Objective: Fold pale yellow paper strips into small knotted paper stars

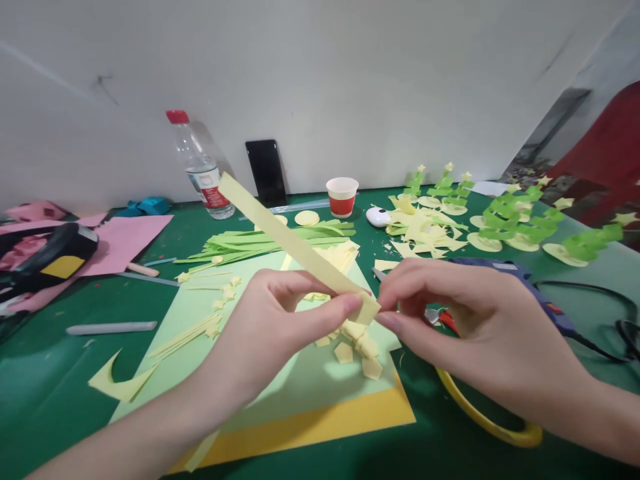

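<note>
A pale yellow paper strip (pixel 285 237) is held up in front of me, its long end slanting up to the left and its near end folded over. My left hand (pixel 280 327) pinches the strip by the fold between thumb and fingers. At the folded end, my right hand (pixel 460 313) has its thumb and index finger pressed together on the strip's edge. Below the hands, several folded yellow paper pentagons (pixel 345 352) lie on a light green sheet (pixel 295 393). Small paper stars (pixel 229 293) and thin strips (pixel 187 337) rest on its left part.
Green paper strips (pixel 270 240) lie behind the sheet. A water bottle (pixel 200 167), phone (pixel 267 172) and paper cup (pixel 343 197) stand along the wall. Yellow scraps (pixel 425 227) and green paper plants with stars (pixel 520 217) are at right. Yellow-handled scissors (pixel 485 417) lie under my right hand.
</note>
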### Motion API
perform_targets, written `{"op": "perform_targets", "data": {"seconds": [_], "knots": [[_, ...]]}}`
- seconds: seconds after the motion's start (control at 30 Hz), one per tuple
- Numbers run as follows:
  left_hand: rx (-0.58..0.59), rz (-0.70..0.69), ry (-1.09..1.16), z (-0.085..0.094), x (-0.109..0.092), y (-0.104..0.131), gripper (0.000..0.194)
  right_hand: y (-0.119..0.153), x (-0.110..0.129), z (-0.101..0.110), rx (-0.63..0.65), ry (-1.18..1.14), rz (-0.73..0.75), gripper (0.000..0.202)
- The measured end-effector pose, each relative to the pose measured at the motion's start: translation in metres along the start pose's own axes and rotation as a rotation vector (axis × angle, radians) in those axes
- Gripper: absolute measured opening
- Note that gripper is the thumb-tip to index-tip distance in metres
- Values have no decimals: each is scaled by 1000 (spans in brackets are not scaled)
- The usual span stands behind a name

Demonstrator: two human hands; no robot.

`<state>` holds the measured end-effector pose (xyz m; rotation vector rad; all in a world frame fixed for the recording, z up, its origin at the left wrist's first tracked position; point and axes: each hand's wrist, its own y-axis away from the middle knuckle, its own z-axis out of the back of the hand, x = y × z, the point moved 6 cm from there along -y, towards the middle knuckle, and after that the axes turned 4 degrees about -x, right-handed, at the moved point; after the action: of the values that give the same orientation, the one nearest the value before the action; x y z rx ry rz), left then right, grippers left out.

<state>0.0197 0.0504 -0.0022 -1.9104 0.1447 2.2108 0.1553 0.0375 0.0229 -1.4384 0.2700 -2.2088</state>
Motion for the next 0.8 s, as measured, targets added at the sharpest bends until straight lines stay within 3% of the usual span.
{"op": "perform_targets", "data": {"seconds": [0.17, 0.37, 0.43, 0.57, 0.8], "knots": [[22, 30, 75, -6, 0, 5, 15, 1, 6, -3, 39, 109, 139, 16], [33, 81, 112, -10, 4, 7, 13, 2, -1, -8, 150, -37, -18, 35], [19, 83, 126, -9, 5, 5, 14, 2, 2, -6, 89, 5, 37, 28], [-31, 131, 179, -5, 8, 4, 6, 8, 13, 3, -122, 242, 317, 2], [-32, 201, 204, -5, 11, 6, 11, 17, 22, 6, -227, 485, 539, 7]]}}
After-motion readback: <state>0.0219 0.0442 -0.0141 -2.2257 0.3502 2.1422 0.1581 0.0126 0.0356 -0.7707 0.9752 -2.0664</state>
